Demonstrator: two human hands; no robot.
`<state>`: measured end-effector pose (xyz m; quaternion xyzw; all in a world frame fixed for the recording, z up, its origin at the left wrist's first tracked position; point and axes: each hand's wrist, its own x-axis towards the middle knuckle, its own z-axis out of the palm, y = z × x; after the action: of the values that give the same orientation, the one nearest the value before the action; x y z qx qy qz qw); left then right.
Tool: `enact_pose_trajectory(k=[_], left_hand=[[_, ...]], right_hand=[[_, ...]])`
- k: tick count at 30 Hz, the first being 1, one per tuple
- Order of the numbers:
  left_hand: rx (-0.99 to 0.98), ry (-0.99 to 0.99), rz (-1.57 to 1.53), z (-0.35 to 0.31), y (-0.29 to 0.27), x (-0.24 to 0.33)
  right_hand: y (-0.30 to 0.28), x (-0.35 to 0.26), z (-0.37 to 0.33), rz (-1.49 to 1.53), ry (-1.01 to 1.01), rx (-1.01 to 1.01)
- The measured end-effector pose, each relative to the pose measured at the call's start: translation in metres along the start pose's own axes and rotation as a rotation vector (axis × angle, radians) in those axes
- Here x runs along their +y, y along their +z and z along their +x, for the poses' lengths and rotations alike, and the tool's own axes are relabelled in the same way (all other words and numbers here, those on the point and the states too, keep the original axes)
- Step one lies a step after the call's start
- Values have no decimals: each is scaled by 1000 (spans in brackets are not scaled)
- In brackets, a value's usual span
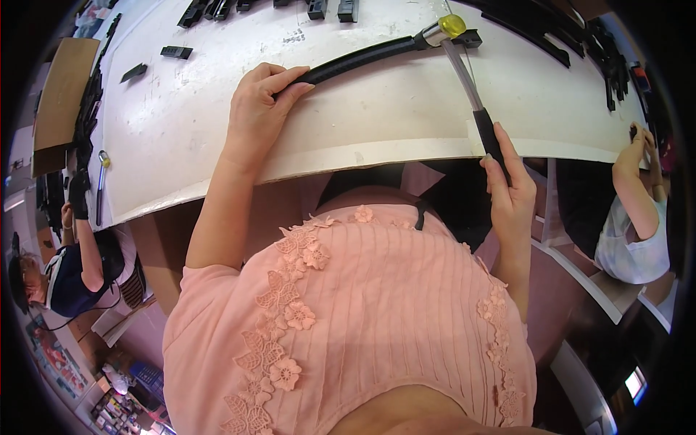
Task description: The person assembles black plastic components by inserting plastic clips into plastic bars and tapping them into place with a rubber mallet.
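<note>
My left hand (264,101) is closed round the near end of a long black plastic strip (362,61), which lies slanting across the white table. In my right hand (511,181) is the black grip of a mallet (464,76) with a metal shaft and a yellow tip on its head. The mallet's head lies over the far end of the strip, hiding part of it. Whether the head touches the strip I cannot tell. Just beyond it a small black block (470,38) shows at the strip's far end.
Small black plastic parts (176,52) lie at the left, and several black blocks (317,9) line the far edge. Long black strips (533,38) lie at the far right. Another mallet (103,163) rests at the left edge, near a cardboard box (64,98). People work on both sides.
</note>
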<state>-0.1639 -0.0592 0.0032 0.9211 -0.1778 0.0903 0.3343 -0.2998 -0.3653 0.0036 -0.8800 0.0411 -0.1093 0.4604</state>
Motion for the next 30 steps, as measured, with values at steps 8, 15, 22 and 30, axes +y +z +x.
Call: enact_pose_trajectory(k=[8,15,22,30], left_hand=[[-34,60,57,-2,-1,2],[-73,164,-65,-11,0,9],[-89,54,-59,-12,1,15],[-69,55,-27,-15,9,15]], right_hand=[[-3,-7,0,136,111,47],[-7,-1,-10,161,109,100],[-10,2,-19,108,118,96],[-12,-4,-23,56,83,51]])
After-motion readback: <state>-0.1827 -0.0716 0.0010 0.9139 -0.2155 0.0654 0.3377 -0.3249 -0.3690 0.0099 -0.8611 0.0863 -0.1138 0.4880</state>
